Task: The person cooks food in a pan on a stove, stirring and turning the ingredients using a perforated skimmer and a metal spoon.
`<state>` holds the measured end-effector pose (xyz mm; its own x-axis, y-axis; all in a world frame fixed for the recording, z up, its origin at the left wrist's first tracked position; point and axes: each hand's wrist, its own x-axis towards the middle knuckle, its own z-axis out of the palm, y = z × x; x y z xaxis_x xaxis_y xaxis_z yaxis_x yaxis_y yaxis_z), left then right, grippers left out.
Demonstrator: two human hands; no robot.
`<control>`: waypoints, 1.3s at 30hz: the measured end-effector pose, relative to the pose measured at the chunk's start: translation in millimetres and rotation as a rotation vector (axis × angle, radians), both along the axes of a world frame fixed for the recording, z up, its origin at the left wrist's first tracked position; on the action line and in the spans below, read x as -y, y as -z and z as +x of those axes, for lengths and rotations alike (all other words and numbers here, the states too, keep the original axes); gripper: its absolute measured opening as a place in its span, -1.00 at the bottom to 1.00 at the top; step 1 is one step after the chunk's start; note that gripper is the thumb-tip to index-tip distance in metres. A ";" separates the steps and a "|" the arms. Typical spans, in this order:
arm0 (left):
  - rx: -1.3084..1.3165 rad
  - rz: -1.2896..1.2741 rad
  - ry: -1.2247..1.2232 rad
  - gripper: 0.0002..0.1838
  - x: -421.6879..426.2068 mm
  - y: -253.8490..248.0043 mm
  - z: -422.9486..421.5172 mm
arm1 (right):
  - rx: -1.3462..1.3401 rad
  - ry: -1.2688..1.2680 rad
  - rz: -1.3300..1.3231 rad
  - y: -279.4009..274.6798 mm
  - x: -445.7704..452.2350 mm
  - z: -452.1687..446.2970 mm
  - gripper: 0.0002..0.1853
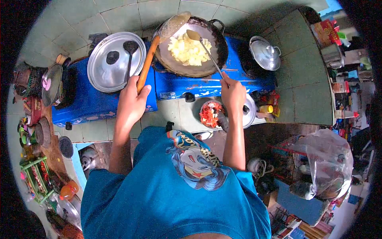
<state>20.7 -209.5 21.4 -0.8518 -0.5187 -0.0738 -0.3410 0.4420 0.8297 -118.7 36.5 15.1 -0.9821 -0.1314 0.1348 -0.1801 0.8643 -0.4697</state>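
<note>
My left hand [133, 99] is closed around the wooden handle of a skimmer [175, 28], whose perforated metal head is over the left rim of a wok [220, 49]. A dark ladle [130, 47] lies over a large metal lid [99, 73]; its handle runs down to my left hand, and I cannot tell whether the fingers hold it too. My right hand [234, 93] is wrapped round the thin handle of a metal spatula [211, 55]. The spatula's blade touches the pale yellow chopped food [187, 51] in the wok.
The wok stands on a blue stove [171, 85]. A bowl of chopped red food [211, 113] sits below it, beside my right forearm. A small lidded pot [265, 53] is at the right. Tiled counter [306, 75] runs beyond, and a pan [51, 85] is at far left.
</note>
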 end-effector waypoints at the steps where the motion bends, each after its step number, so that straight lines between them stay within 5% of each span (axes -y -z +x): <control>1: -0.002 0.000 0.000 -0.71 0.7 2.3 0.7 | 0.023 0.003 0.058 -0.1 -0.1 0.7 -0.71; 8: 0.049 0.054 -0.028 -0.68 -1.8 -16.9 1.4 | 0.107 -0.045 0.093 -40.5 -11.1 21.6 -0.72; 39: 0.065 0.037 0.012 -0.69 -2.9 -18.1 3.9 | 0.043 -0.060 0.080 -22.2 -13.5 33.6 -0.72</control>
